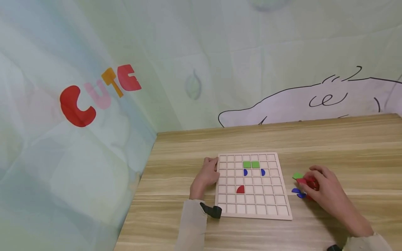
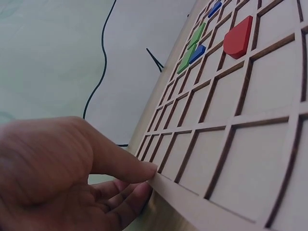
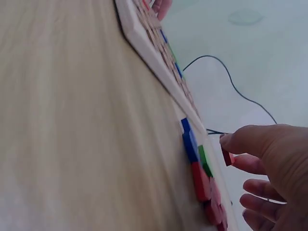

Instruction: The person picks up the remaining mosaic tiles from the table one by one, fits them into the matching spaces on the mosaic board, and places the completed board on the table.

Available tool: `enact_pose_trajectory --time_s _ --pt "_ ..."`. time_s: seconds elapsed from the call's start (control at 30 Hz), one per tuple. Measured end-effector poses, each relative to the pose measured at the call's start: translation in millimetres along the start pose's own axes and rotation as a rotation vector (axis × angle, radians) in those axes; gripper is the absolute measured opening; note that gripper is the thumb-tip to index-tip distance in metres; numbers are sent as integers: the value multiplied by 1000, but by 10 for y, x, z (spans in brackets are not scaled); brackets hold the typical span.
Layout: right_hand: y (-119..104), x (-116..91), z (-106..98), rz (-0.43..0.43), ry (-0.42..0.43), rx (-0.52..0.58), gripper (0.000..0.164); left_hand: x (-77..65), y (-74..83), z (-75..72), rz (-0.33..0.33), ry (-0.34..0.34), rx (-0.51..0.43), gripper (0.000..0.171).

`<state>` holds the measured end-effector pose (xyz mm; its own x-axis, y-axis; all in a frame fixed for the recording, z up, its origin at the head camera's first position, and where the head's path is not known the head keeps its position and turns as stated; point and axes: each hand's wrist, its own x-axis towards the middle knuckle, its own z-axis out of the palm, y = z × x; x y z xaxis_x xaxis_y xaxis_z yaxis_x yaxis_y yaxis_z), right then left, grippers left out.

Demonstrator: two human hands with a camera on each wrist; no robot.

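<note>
A wooden grid board (image 1: 262, 199) lies flat on the table, its square cells framed by raised strips. My left hand (image 1: 207, 175) grips the board's left edge, thumb at the rim and fingers curled beside it in the left wrist view. Two green squares (image 1: 251, 164) sit side by side near the top, with two blue half circles (image 1: 263, 172) a row below. A red quarter circle (image 1: 240, 189) lies lower left of them. Right of the board, my right hand (image 1: 326, 191) pinches a small red piece (image 3: 227, 156) between thumb and index finger, over loose pieces.
Loose blue pieces (image 1: 296, 190), a green piece (image 1: 297, 176) and several red pieces (image 3: 201, 183) lie on the wood-grain table (image 1: 182, 146) just right of the board, partly hidden by the right hand. A printed cloth wall (image 1: 201, 62) rises behind the table and on the left.
</note>
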<state>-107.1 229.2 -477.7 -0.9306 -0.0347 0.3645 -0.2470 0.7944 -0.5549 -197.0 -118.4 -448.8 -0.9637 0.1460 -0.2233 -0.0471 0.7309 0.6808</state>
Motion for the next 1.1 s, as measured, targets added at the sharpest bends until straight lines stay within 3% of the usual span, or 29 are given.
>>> enact_pose_trajectory --time_s 0.6,1.1 --pt "-389 128 79 -28 144 18 26 8 -4 5 10 -5 12 63" --pt "-790 70 329 51 105 -17 24 12 -22 2 10 -28 -7 64"
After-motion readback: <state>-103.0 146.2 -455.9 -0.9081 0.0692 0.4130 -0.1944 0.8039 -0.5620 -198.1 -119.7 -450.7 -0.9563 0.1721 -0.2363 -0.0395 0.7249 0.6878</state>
